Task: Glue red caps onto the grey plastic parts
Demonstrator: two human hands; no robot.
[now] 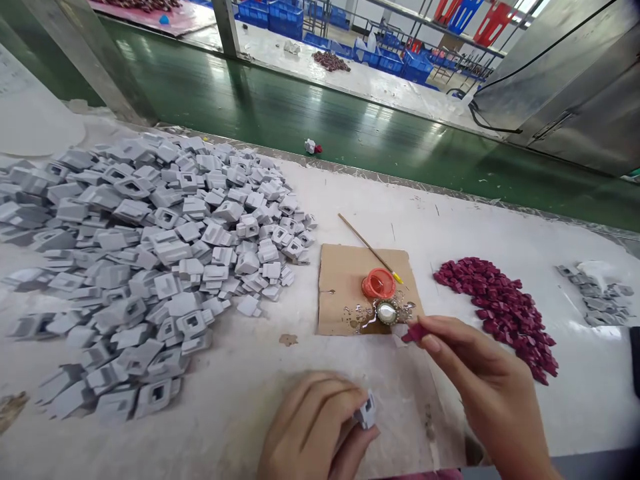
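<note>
My left hand (320,423) is closed around a small grey plastic part (367,412) with a square opening, low at the front of the table. Between the thumb and forefinger of my right hand (480,373) is a small dark-red plastic piece (414,332). That piece is just beside a bottle cap (387,312) holding clear liquid, which sits on a square of cardboard (333,267) with wet spots. A red round lid-like cup (379,284) stands behind the cap. Behind that lies a thin stick (367,245) with a yellow tip.
A large heap of grey parts (165,247) spreads over the left of the table. Dark-red pieces (500,307) are piled at the right, with some grey bits (603,293) farther right. Beyond the table runs a green conveyor belt (280,113) carrying a small grey-and-red item (313,147).
</note>
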